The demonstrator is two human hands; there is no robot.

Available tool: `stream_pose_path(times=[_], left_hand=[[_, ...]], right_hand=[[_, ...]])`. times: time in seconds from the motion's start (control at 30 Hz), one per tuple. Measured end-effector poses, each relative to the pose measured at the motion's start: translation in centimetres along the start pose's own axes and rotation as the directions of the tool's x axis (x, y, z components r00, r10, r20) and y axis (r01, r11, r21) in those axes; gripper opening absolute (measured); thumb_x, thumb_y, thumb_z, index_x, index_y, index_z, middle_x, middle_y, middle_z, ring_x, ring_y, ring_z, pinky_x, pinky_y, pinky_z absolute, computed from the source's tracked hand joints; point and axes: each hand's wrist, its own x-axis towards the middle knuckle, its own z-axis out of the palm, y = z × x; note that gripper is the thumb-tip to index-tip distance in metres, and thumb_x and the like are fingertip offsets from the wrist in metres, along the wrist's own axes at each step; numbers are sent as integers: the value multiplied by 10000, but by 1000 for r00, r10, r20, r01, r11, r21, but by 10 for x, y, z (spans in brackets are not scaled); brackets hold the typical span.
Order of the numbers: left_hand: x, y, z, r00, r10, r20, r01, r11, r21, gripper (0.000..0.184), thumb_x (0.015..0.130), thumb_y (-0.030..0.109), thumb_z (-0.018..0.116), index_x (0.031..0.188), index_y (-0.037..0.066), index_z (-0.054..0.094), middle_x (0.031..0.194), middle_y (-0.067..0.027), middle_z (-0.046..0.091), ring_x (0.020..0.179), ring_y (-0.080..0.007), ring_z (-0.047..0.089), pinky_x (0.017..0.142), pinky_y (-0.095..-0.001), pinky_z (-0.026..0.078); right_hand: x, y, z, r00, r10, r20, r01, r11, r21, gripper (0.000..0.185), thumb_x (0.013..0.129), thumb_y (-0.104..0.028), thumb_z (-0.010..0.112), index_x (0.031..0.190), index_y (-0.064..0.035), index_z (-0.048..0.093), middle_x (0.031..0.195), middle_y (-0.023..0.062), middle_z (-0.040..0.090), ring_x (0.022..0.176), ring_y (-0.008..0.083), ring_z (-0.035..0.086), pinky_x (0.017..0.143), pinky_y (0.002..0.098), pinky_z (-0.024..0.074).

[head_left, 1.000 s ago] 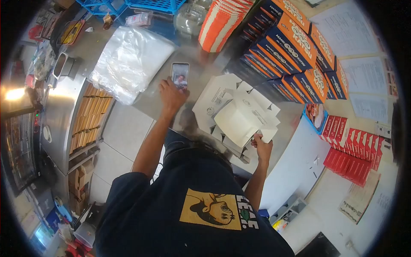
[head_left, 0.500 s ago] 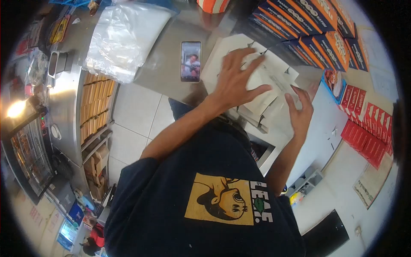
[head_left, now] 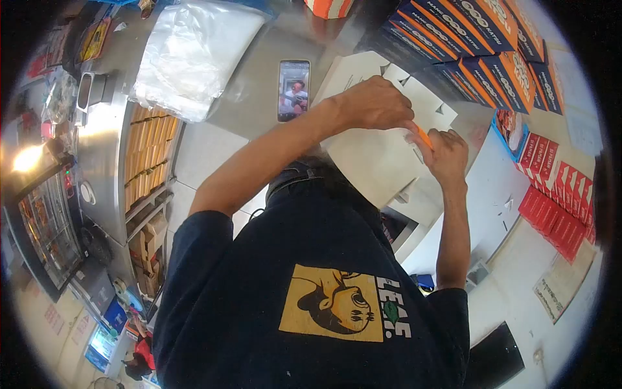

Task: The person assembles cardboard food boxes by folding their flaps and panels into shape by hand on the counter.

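Note:
A flat cardboard box blank point(head_left: 376, 152), white on its inner face with small dark notches, lies on the steel counter in front of me. My left hand point(head_left: 381, 105) is closed at its raised edge, fingers curled down. A narrow orange strip of the outer face point(head_left: 422, 137) shows between my hands. My right hand point(head_left: 447, 154) pinches this edge with the thumb, the other fingers bent over it. Left of the blank lies a phone point(head_left: 294, 91) with a lit screen. My fingertips partly hide the fold.
Folded navy and orange boxes point(head_left: 512, 81) are stacked at the upper right, red boxes point(head_left: 551, 220) beyond. Clear plastic bags point(head_left: 194, 55) lie on the counter at the left. A red-and-white striped container point(head_left: 328, 8) stands at the top. Trays of flat cartons point(head_left: 150, 155) sit under the left counter.
Both hands were apart and open over the blank. Now they have come together and closed on its edge, which is bent up to show orange.

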Motion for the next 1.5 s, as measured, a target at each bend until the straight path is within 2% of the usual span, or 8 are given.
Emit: stream_pose_path(times=[0.23, 0.3, 0.4, 0.5, 0.73, 1.0, 1.33, 1.5], left_hand=[[-16, 6, -3, 995, 63, -76, -70, 993, -96, 284, 902, 400, 682, 879, 118, 705, 898, -18, 667, 876, -233, 661, 749, -393, 540], [-41, 6, 2, 876, -14, -482, -26, 997, -75, 248, 878, 362, 736, 932, 121, 714, 1011, -64, 635, 1027, -278, 603, 893, -431, 491], [-110, -14, 52, 561, -602, -569, 580, 776, -250, 212, 902, 261, 721, 1013, 81, 703, 1143, -151, 566, 1129, -350, 520, 973, -476, 415], [-151, -8, 50, 319, -751, -579, 805, 537, -253, 213, 945, 217, 662, 1050, 33, 685, 1174, -197, 526, 1117, -367, 497, 962, -497, 409], [-183, -13, 70, 490, -722, -489, 817, 575, -29, 243, 975, 245, 628, 1115, 51, 675, 1189, -218, 477, 1120, -379, 478, 966, -504, 400], [-187, -36, 82, 218, -908, -359, 750, 391, -534, 446, 980, 229, 602, 1310, -50, 492, 1215, -256, 511, 1137, -433, 504, 991, -506, 407], [-172, -6, 66, 175, -847, -502, 767, 436, -470, 456, 981, 271, 639, 1310, -20, 514, 1153, -189, 550, 1020, -321, 592, 858, -418, 497], [-92, 44, 12, 665, -542, -515, 460, 839, -290, 522, 862, 250, 767, 1314, 86, 563, 1195, -157, 558, 1114, -329, 569, 945, -447, 486]], right_hand=[[-9, 8, -22, 990, -124, -60, 121, 991, -49, 419, 838, -384, 771, 645, -86, 549, 575, 63, 532, 548, 239, 526, 594, 359, 420], [-14, 3, -23, 996, -76, -45, 74, 996, -55, 408, 837, -383, 770, 655, -82, 564, 597, 68, 536, 585, 239, 541, 617, 362, 427], [-25, 4, -14, 997, 68, -33, -70, 996, -59, 396, 835, -382, 770, 672, -71, 586, 637, 74, 543, 642, 245, 563, 651, 374, 439], [-34, 4, -9, 976, 216, -36, -217, 976, -28, 395, 843, -389, 762, 704, -54, 605, 674, 79, 549, 671, 262, 574, 669, 387, 451], [-40, -1, -3, 922, 382, 65, -387, 915, 114, 406, 899, -450, 695, 880, -44, 689, 796, 94, 579, 731, 294, 596, 699, 403, 486], [-46, -7, -9, 892, 419, 169, -442, 886, 137, 409, 940, -449, 648, 1007, -49, 703, 896, 88, 599, 888, 272, 614, 774, 404, 504], [-42, -12, 0, 906, 348, 241, -372, 926, 64, 336, 1027, -304, 525, 1244, -80, 652, 997, 74, 617, 999, 265, 587, 895, 411, 498], [-29, -20, -5, 947, 220, 234, -220, 975, -28, 310, 1012, -297, 545, 1214, -96, 667, 999, 62, 622, 991, 249, 589, 882, 398, 496]])
